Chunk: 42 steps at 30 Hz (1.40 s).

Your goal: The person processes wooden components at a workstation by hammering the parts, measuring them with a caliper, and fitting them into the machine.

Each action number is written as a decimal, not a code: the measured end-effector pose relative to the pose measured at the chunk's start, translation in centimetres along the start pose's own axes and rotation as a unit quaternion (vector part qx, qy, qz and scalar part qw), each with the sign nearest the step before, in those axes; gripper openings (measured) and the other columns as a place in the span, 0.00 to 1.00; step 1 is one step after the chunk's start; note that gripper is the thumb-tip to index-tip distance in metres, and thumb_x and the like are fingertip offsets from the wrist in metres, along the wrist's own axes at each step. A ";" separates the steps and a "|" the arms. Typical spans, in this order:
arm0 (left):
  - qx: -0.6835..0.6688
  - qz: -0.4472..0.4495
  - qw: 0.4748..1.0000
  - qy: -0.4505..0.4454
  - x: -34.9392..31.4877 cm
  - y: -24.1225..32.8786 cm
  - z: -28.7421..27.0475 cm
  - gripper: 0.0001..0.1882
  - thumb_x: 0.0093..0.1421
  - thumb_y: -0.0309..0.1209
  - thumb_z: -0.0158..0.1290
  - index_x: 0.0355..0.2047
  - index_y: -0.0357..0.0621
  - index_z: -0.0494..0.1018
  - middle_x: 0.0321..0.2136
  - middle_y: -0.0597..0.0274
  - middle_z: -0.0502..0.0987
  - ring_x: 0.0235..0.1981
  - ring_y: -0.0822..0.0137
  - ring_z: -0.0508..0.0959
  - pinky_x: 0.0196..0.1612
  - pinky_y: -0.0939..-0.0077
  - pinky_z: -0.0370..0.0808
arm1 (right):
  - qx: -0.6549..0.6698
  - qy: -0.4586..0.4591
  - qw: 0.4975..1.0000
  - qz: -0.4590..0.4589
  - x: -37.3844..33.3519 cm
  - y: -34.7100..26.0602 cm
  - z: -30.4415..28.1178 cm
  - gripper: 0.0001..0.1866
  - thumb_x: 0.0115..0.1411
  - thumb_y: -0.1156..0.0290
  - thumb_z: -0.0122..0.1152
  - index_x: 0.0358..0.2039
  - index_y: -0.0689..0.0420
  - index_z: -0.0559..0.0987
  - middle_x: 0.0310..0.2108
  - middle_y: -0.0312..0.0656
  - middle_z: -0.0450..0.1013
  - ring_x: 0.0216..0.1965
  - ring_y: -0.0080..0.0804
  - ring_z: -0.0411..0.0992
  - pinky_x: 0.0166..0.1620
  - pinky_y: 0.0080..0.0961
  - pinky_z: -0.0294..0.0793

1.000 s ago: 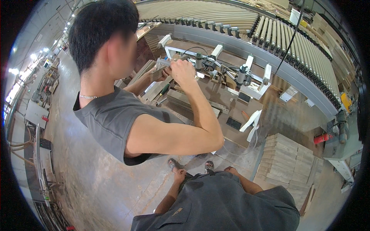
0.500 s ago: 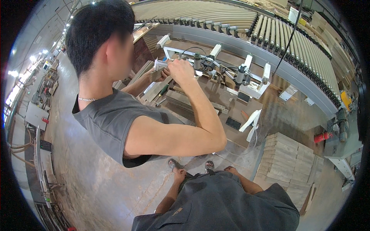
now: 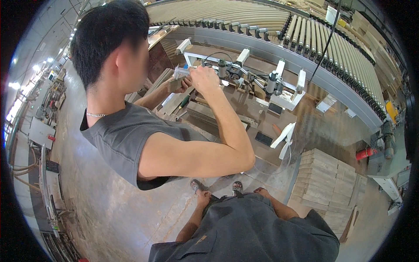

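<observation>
My left hand (image 3: 204,198) hangs low beside my dark shirt, next to the hem, its fingers curled in with no object visible in them. My right hand (image 3: 261,191) rests at the other side of the hem; its fingers are mostly hidden. In front of me on the left, a co-worker in a grey sleeveless top holds a caliper (image 3: 180,71) against a short wooden piece (image 3: 176,83), using both hands above the workbench (image 3: 279,124).
Wooden strips (image 3: 205,114), a black phone-like slab (image 3: 263,139) and white clamp arms (image 3: 275,83) are on the bench. Behind it runs a roller conveyor (image 3: 314,41). Stacked boards (image 3: 323,183) stand at right, near a red fire extinguisher (image 3: 365,153).
The view has shifted very slightly. The co-worker's head and arm sit a little further left; the caliper stays at the wooden piece. Both my hands remain where they were.
</observation>
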<state>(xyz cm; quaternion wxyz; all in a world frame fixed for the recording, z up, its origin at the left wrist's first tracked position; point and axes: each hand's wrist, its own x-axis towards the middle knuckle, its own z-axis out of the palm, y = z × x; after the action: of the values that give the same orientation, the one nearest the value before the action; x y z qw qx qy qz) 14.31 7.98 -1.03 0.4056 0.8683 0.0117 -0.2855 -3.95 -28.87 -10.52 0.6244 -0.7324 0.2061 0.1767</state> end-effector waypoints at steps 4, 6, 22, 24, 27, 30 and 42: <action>0.006 0.005 1.000 0.007 0.4 -0.9 0.1 0.15 0.56 0.41 0.52 0.36 0.43 0.74 0.25 0.63 0.79 0.28 0.67 0.78 0.35 0.74 0.74 | -0.077 0.003 0.994 0.074 0.2 -1.5 0.1 0.16 0.52 0.55 0.56 0.31 0.55 0.79 0.30 0.44 0.76 0.31 0.38 0.73 0.37 0.32 0.70; 0.002 -0.003 1.000 0.005 0.6 -1.3 0.2 0.15 0.55 0.41 0.52 0.36 0.44 0.75 0.25 0.62 0.79 0.27 0.68 0.78 0.34 0.74 0.74 | -0.114 0.024 0.987 0.107 0.2 -2.2 0.2 0.17 0.52 0.54 0.56 0.31 0.56 0.79 0.31 0.46 0.75 0.33 0.37 0.73 0.38 0.32 0.70; 0.015 0.002 1.000 0.014 -0.4 0.3 -0.2 0.15 0.55 0.42 0.52 0.34 0.44 0.76 0.23 0.62 0.78 0.27 0.66 0.78 0.34 0.72 0.73 | -0.201 -0.059 0.977 0.043 -0.5 -3.3 -0.4 0.20 0.56 0.52 0.47 0.42 0.50 0.77 0.41 0.44 0.72 0.45 0.41 0.69 0.50 0.31 0.68; 0.015 -0.006 1.000 0.010 -0.4 0.3 -0.2 0.15 0.55 0.42 0.52 0.34 0.44 0.76 0.23 0.62 0.78 0.27 0.66 0.78 0.35 0.72 0.73 | -0.200 -0.035 0.974 0.096 -0.5 -3.4 -0.3 0.21 0.55 0.51 0.49 0.41 0.51 0.77 0.41 0.45 0.72 0.45 0.42 0.69 0.49 0.33 0.67; 0.008 -0.014 1.000 0.008 -0.2 -0.4 -0.1 0.15 0.55 0.43 0.52 0.34 0.45 0.76 0.24 0.61 0.78 0.29 0.65 0.78 0.35 0.71 0.73 | -0.179 -0.010 0.978 0.111 -0.5 -3.7 0.0 0.22 0.54 0.48 0.50 0.39 0.52 0.78 0.42 0.45 0.72 0.46 0.42 0.69 0.49 0.34 0.67; 0.018 -0.018 1.000 0.014 0.0 -1.3 0.1 0.15 0.55 0.43 0.52 0.35 0.46 0.76 0.25 0.61 0.79 0.30 0.64 0.78 0.36 0.70 0.73 | -0.154 0.002 0.977 0.148 -0.6 -3.7 0.1 0.23 0.53 0.47 0.52 0.37 0.52 0.79 0.44 0.45 0.72 0.47 0.42 0.69 0.48 0.34 0.67; -0.015 -0.014 1.000 0.013 0.5 -3.5 0.8 0.15 0.55 0.41 0.52 0.34 0.43 0.76 0.25 0.60 0.79 0.31 0.64 0.78 0.37 0.71 0.73 | -0.193 -0.021 0.973 0.126 -0.5 -3.7 0.1 0.25 0.52 0.44 0.51 0.39 0.51 0.78 0.44 0.47 0.71 0.46 0.44 0.69 0.48 0.34 0.68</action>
<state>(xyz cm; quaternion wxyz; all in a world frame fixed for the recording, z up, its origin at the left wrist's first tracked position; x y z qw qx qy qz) 13.47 9.63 -4.12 0.4144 0.8654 0.0335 -0.2796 -2.40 -28.26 -7.13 0.4481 -0.8035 0.2455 0.3055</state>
